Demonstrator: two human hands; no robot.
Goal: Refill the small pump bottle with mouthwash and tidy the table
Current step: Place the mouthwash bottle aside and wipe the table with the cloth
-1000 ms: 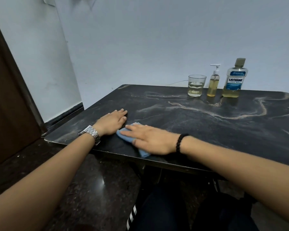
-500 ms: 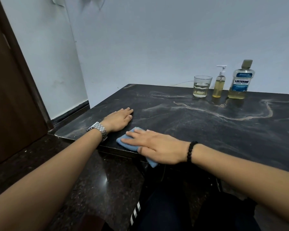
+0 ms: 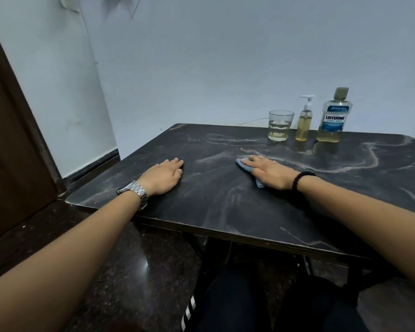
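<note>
Pale blue walls back our dark marbled table. Our left hand lies flat and empty; our right hand presses open-palmed on a small blue cloth. Far ahead-right of it, nearer that hand, stand the Listerine bottle, a glass and the small amber pump bottle.

Brown door, pale wall, dark speckled floor

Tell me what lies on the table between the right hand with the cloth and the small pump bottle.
Nothing: in the head view, only bare dark marbled table separates the right hand, flat on the blue cloth, from the pump bottle.
</note>
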